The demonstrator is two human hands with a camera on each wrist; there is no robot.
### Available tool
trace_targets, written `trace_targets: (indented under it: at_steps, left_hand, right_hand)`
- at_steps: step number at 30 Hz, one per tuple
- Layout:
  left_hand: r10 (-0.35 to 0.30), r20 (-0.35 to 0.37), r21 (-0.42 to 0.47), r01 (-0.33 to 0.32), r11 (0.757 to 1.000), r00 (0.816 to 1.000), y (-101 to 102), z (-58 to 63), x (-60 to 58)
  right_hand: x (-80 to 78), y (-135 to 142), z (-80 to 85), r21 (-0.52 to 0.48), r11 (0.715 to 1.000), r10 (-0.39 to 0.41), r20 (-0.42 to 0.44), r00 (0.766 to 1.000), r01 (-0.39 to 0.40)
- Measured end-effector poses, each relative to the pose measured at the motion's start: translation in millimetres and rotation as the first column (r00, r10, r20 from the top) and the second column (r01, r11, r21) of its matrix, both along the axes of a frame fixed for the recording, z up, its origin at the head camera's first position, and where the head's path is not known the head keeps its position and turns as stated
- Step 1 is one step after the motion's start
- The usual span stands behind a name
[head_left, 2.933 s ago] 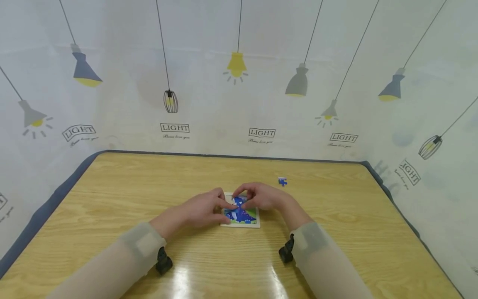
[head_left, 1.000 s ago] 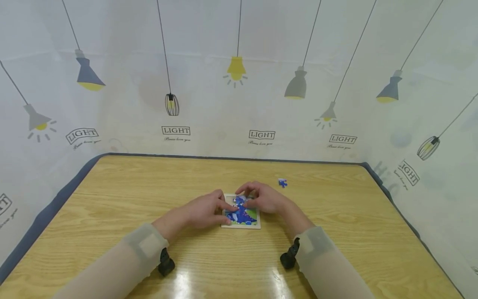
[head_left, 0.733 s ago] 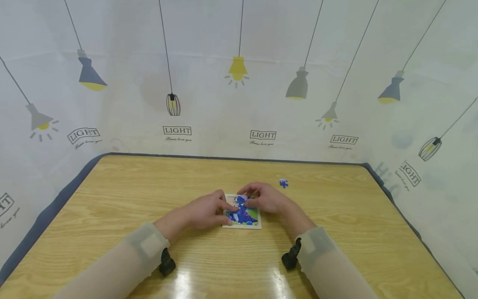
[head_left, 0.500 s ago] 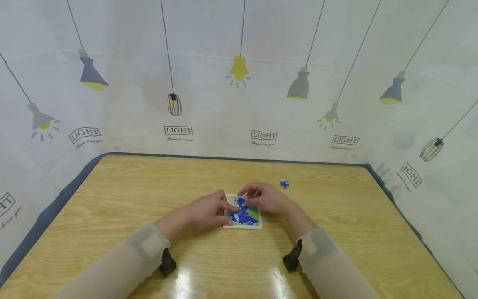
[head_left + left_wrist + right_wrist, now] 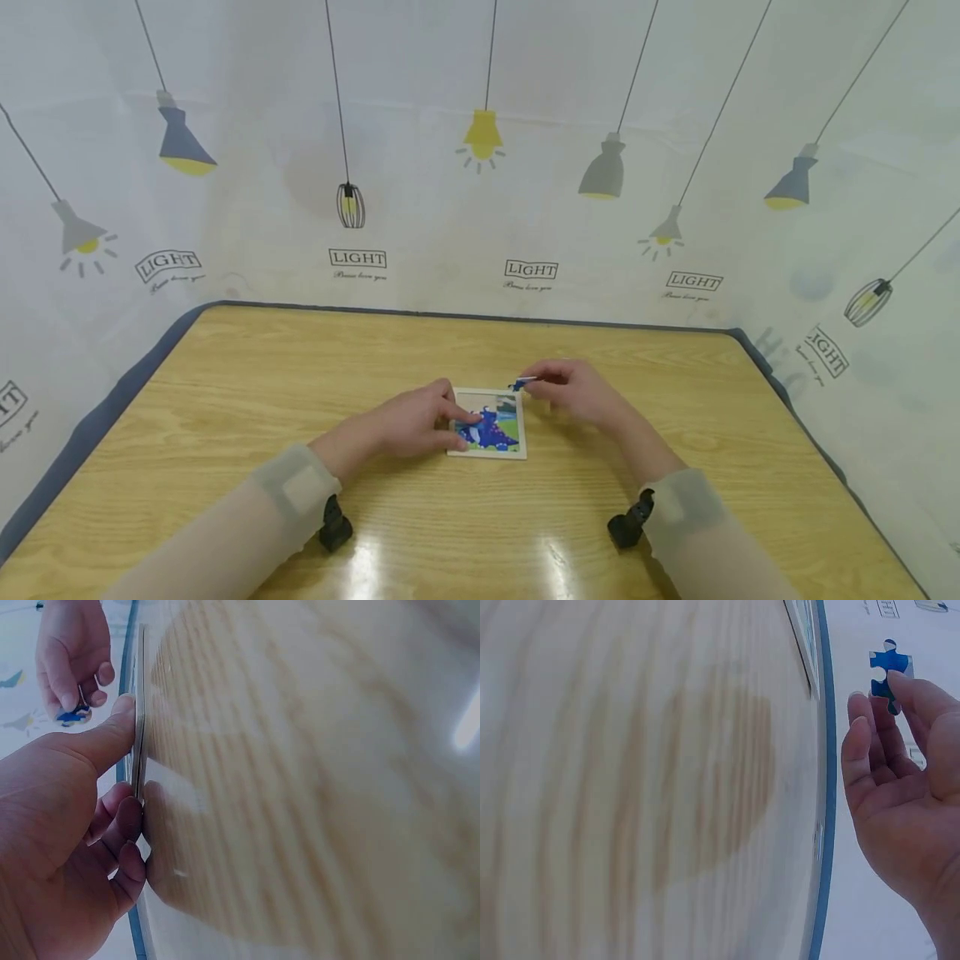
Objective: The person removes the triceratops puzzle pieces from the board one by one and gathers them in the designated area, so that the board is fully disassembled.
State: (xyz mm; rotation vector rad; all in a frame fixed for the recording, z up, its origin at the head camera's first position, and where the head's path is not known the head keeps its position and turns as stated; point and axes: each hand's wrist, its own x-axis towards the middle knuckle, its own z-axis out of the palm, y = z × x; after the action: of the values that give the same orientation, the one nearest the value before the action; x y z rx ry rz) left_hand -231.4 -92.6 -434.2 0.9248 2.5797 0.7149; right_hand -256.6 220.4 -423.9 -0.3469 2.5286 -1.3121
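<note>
A small jigsaw puzzle in a pale frame (image 5: pixel 523 450) lies on the table, its pieces forming a blue dinosaur. My left hand (image 5: pixel 408 421) rests on its left side, forefinger stretched onto the pieces and thumb at the near-left corner. In the left wrist view that thumb (image 5: pixel 112 739) lies against the edge of the puzzle, the other fingers bent beside it. My right hand (image 5: pixel 585 392) pinches a blue puzzle piece (image 5: pixel 889 660) between thumb and fingers, close over the far right corner. Beige backing (image 5: pixel 472 402) shows along the puzzle's far side.
The wooden table (image 5: pixel 300 367) has a dark edge, with a lamp-printed white cloth (image 5: pixel 420 183) rising behind it. My right hand covers the spot where a loose piece lay. Black wrist cameras (image 5: pixel 334 525) hang under both sleeves.
My right hand has lifted the dinosaur-head piece off the puzzle and moved right with it. Backing now shows where that piece lay. The left hand has stayed in place.
</note>
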Motion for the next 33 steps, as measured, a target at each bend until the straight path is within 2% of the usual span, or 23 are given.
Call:
trace_targets:
  at_steps: [4,11,17,25,33]
  left_hand:
    - [-0.005,-0.009,-0.002,0.005,1.0,1.0,-0.7,0.1,0.8]
    - [-0.009,-0.018,0.009,0.009,1.0,1.0,-1.4,0.5,1.7]
    - [0.003,-0.013,0.003,-0.003,1.0,1.0,-1.5,0.9,1.6]
    - [0.001,-0.008,0.003,-0.001,1.0,1.0,-1.0,2.4,2.0]
    - [0.0,-0.014,-0.004,0.0,1.0,1.0,-1.3,1.9,2.0]
  right_hand:
    - [1.4,23.1,0.1,-0.027,0.999,-0.03,-0.012,0.999,0.03]
    - [4.5,61.2,2.1,-0.031,0.99,-0.136,-0.063,0.989,0.134]
    - [-1.9,90.1,-1.0,-0.035,0.982,-0.186,-0.071,0.98,0.184]
    - [-13.6,108.8,-5.3,0.151,0.951,-0.26,-0.075,0.963,0.269]
    - [-25.3,113.5,-12.4,0.258,0.929,-0.233,-0.151,0.961,0.266]
